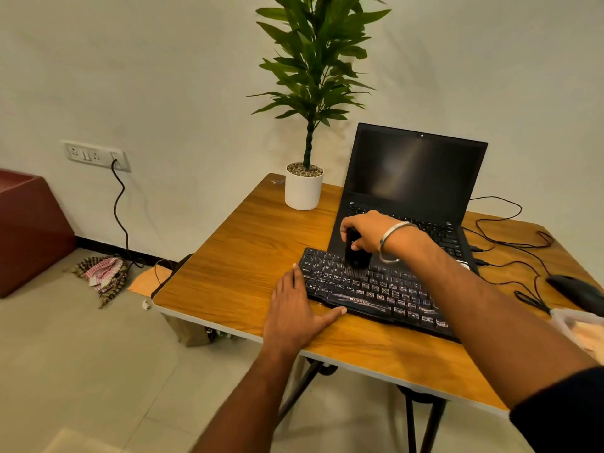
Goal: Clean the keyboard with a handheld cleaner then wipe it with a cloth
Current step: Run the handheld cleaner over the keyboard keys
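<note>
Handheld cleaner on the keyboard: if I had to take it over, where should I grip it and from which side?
Grip the handheld cleaner by its upper black body, coming from above. It stands upright with its brush end down on the keyboard, and the right hand already wraps that upper part.

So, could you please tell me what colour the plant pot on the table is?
The plant pot is plain white, seen clearly in the head view.
</note>
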